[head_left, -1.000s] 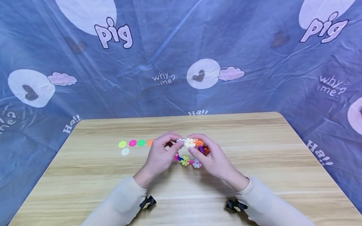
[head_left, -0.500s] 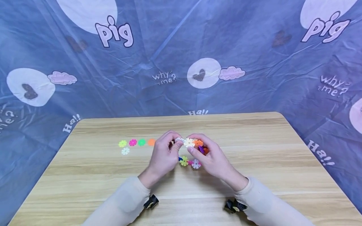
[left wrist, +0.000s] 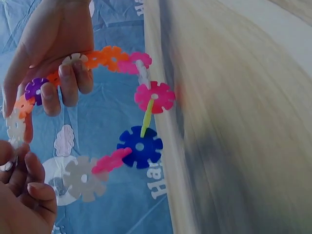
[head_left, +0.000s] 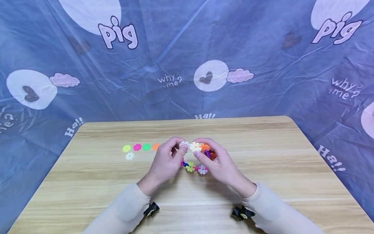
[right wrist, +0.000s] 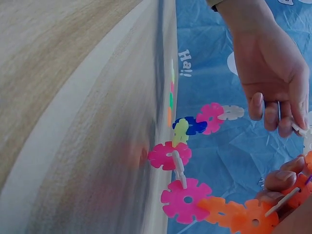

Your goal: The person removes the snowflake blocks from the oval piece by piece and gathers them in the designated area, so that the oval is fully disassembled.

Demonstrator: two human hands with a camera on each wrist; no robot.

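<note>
Both hands hold a chain of interlocking flower-shaped discs above the table. My left hand (head_left: 165, 160) pinches a white disc (head_left: 183, 144) between thumb and fingers. Close against it is a cream disc (head_left: 195, 147), pinched by my right hand (head_left: 220, 161); the exact joint between the two discs is too small to tell. From the right hand the chain continues through orange and purple pieces, then hangs in a curve with a blue disc (left wrist: 140, 146) and a pink disc (left wrist: 155, 97). Its loose end, a pale translucent disc (left wrist: 84, 179), dangles near the left hand.
Loose discs lie flat on the wooden table (head_left: 96, 182) left of the hands: yellow (head_left: 126, 148), pink (head_left: 137, 147), green (head_left: 146, 147), orange (head_left: 156, 147) and white (head_left: 130, 156). A blue printed cloth (head_left: 131, 91) stands behind the table.
My left hand shifted a little right, then back left. Its thumb has moved on the white disc, which now shows more of its face. My right hand has barely moved.
</note>
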